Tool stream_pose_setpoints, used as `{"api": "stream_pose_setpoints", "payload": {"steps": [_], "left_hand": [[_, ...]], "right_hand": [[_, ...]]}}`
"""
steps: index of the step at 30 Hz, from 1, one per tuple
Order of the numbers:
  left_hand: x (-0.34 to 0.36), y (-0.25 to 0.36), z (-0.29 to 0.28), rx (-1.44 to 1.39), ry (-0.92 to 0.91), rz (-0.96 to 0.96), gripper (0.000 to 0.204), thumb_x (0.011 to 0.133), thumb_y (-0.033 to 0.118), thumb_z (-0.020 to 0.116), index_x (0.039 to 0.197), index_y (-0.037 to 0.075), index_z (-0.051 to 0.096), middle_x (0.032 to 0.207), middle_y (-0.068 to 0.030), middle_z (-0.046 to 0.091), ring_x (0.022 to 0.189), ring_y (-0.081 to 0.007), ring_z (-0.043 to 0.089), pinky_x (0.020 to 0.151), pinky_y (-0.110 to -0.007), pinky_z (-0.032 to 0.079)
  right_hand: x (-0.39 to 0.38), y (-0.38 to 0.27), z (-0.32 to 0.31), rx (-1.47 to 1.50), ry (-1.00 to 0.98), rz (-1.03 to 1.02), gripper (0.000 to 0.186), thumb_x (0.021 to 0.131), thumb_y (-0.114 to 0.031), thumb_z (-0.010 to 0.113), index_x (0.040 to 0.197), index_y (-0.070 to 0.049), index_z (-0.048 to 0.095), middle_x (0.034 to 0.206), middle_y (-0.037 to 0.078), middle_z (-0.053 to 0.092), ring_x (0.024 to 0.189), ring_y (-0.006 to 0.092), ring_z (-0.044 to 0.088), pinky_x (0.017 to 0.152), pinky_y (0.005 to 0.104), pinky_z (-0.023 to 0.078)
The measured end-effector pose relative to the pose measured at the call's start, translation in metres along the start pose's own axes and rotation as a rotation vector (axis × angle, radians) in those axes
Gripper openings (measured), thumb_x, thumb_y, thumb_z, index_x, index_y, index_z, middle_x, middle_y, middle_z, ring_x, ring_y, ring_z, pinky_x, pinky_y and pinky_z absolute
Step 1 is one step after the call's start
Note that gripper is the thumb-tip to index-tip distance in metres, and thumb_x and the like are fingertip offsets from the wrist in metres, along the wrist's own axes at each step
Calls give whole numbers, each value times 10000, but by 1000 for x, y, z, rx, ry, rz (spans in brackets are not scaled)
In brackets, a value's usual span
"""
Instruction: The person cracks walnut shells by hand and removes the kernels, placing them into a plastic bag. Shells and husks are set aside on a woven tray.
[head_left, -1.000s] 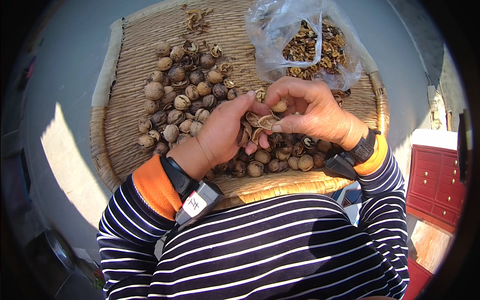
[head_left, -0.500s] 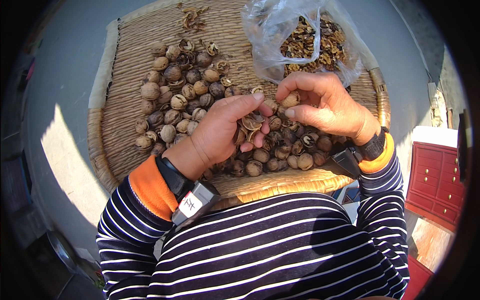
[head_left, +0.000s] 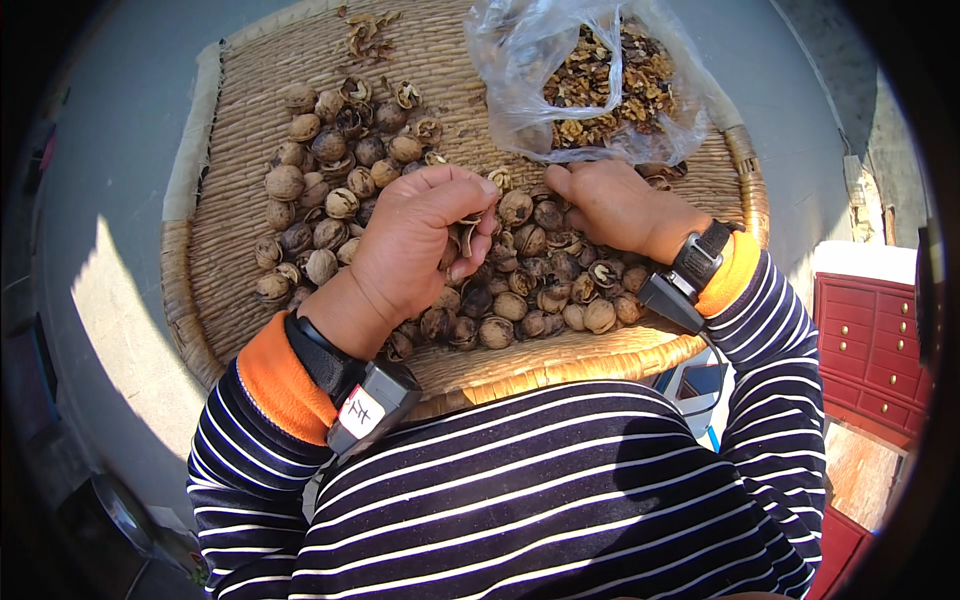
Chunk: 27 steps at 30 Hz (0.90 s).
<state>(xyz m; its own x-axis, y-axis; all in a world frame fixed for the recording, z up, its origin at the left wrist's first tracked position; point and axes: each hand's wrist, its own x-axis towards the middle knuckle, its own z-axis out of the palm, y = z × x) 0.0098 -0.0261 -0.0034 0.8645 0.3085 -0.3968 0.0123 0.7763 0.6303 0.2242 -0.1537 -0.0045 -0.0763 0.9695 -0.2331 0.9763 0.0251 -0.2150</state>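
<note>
My left hand point(head_left: 415, 228) is closed round broken walnut shell pieces point(head_left: 466, 236), which show between its thumb and curled fingers. It is over the middle of a heap of walnuts point(head_left: 330, 235), some whole, some cracked. My right hand point(head_left: 628, 208) is turned back-up, low over the heap's right side, and its fingertips are mostly hidden beneath it. Whether it grips anything is not visible. A pale whole walnut point(head_left: 515, 207) lies between the two hands. Past my right hand sits a clear plastic bag point(head_left: 515, 105) with shelled walnut kernels point(head_left: 625, 80) in it.
Everything rests on a woven wicker tray point(head_left: 440, 60) with a thick rim at my lap. Loose shell scraps point(head_left: 370, 38) lie at its far left. A dark red cabinet point(head_left: 862, 345) with small knobs stands to the right. Both wrists carry strapped-on devices.
My right hand has turned over and dropped toward the heap; the walnut it pinched is no longer seen in it. My left hand has curled more tightly round the shell pieces.
</note>
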Motion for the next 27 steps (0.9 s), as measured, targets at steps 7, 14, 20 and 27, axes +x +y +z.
{"api": "stream_pose_setpoints", "payload": {"steps": [7, 14, 20, 27], "left_hand": [[1, -1, -1, -1, 19, 14, 85, 861, 104, 614, 837, 30, 581, 685, -63, 584, 492, -140, 538, 371, -243, 354], [0, -4, -1, 18, -88, -59, 198, 925, 143, 506, 1014, -9, 598, 797, -105, 598, 561, -170, 546, 430, -258, 382], [-2, -4, 2, -47, -197, -34, 288, 933, 156, 448, 1093, -48, 575, 869, -143, 600, 565, -179, 545, 436, -257, 387], [-4, 13, -1, 37, -78, 107, 189, 910, 164, 536, 955, -5, 608, 793, -88, 593, 556, -144, 536, 420, -236, 366]], "right_hand": [[3, 14, 1, 109, 41, 74, 236, 681, -48, 665, 907, -24, 601, 765, 199, 624, 761, 396, 607, 669, 462, 477], [-2, -18, -39, 898, 243, 241, 234, 723, -33, 690, 951, 2, 648, 731, 20, 605, 690, 90, 563, 633, 239, 465], [-2, -51, -44, 1133, 209, 86, 337, 784, -89, 738, 1093, -8, 629, 820, -1, 629, 718, 51, 563, 637, 197, 470], [-5, -33, -52, 998, 65, 211, 157, 801, -107, 702, 912, -8, 653, 746, -3, 608, 666, 71, 556, 590, 220, 456]]}}
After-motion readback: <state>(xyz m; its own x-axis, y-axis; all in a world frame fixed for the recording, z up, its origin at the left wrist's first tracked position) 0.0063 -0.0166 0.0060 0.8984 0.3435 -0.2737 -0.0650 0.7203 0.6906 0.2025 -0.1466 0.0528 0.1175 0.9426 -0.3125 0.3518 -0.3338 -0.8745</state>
